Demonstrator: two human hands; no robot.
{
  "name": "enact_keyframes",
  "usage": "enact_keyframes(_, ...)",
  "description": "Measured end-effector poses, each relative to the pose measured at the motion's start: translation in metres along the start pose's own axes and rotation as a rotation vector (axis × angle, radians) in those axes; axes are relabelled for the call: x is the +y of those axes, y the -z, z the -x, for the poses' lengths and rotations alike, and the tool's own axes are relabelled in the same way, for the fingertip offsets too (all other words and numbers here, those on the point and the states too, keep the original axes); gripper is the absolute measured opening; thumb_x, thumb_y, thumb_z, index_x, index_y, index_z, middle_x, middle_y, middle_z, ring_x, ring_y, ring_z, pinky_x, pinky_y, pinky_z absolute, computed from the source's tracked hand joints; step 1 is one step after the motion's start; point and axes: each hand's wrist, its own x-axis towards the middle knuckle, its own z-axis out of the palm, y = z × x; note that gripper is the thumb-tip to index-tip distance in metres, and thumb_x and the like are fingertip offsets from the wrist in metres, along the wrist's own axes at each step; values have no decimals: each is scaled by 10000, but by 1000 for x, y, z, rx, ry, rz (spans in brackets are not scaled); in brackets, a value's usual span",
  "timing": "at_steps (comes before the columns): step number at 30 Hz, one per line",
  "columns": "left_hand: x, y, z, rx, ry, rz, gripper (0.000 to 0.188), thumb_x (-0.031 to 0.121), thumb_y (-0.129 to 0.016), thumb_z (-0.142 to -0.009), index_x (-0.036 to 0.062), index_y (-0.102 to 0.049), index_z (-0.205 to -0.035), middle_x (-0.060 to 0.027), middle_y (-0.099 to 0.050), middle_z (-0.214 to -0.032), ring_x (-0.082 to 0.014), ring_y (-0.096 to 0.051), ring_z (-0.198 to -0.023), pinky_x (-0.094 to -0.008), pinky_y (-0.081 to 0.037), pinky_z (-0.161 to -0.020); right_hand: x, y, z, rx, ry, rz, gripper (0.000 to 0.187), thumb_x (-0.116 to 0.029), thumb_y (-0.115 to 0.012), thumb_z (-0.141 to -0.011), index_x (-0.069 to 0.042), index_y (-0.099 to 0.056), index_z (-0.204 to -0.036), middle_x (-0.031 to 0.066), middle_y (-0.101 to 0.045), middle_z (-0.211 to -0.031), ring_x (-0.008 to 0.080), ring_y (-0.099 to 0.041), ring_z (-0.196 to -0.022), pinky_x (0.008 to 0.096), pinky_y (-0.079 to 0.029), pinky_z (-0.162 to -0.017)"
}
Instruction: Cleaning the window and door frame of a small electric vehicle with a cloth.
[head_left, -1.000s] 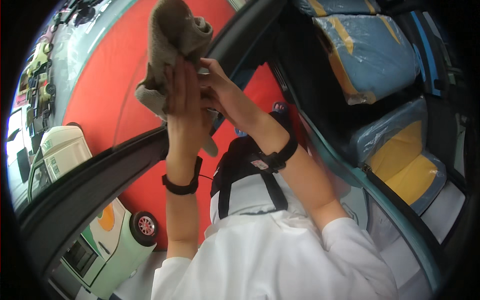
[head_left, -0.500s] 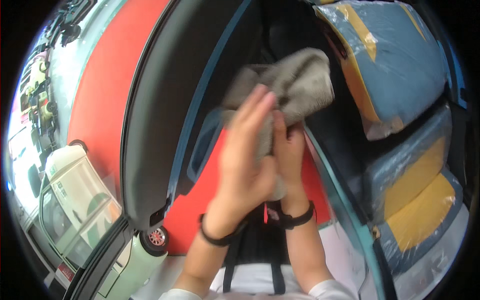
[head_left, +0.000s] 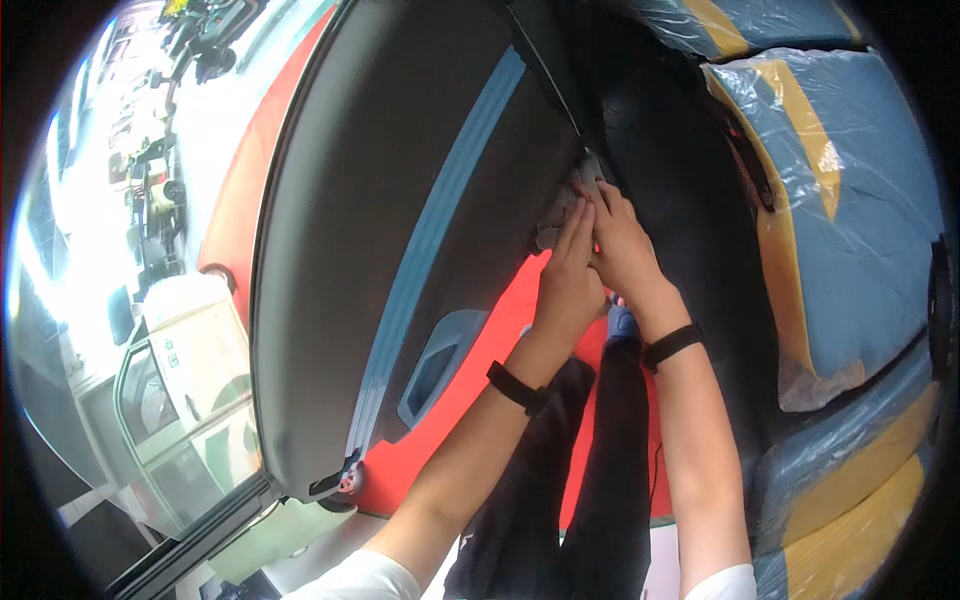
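A grey cloth [head_left: 550, 236] is bunched in the narrow corner where the dark door panel [head_left: 340, 200] meets the car's body. Only parts of it show around my fingers. My left hand [head_left: 573, 265] presses on the cloth, its fingers close together and pointing up into the corner. Touching it, my right hand [head_left: 624, 240] has its fingers closed on the cloth near the door's inner edge. The fingertips are partly hidden. A black band sits on each wrist.
A blue trim strip [head_left: 440, 210] and a blue door pocket [head_left: 440, 365] run along the door. At right stand blue and yellow seats [head_left: 860, 200] under clear plastic. Red floor [head_left: 400, 470] shows below. Beyond the door is a pale green and white car [head_left: 190, 350].
Both hands have moved forward from in front of me into the door corner, taking the cloth along. My view has shifted, and my legs now show below.
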Motion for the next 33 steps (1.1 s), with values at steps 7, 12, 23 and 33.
enact_keyframes(7,-10,-6,-15,-45,-59,-75,727,-151,-383,-778,-63,-441,-1497,-266,-437,-1552,-400,-378,-1481,-435,-329,-1232,23,-27,-14,-92,-201,69,424,-158,-604,-935,-63,-532,-1343,192,-665,-1216,416,-657,-1105,510,-553,-883)
enact_keyframes(12,0,1,-19,-41,-42,-68,731,-144,-393,-755,-67,-463,-1478,-272,-456,-1536,-400,-383,-1479,-440,-300,-1243,13,-2,-25,-225,-246,-151,435,-219,-621,-919,-87,-548,-1327,213,-704,-1160,436,-661,-1079,541,-537,-865)
enact_keyframes(23,10,34,72,71,-87,-263,732,-115,-489,-869,-24,-331,-1578,-277,-347,-1613,-444,-348,-1496,-493,-285,-1242,-69,-4,26,-134,-168,47,390,-219,-582,-955,-45,-536,-1302,188,-660,-1254,393,-704,-988,479,-586,-775)
enact_keyframes(33,24,58,92,121,22,-170,746,15,-663,-938,-9,-299,-1589,-263,-343,-1618,-437,-358,-1489,-459,-340,-1220,-82,-52,34,-397,-78,403,297,-204,-583,-955,-35,-634,-1193,182,-719,-1163,279,-765,-758,418,-601,-576)
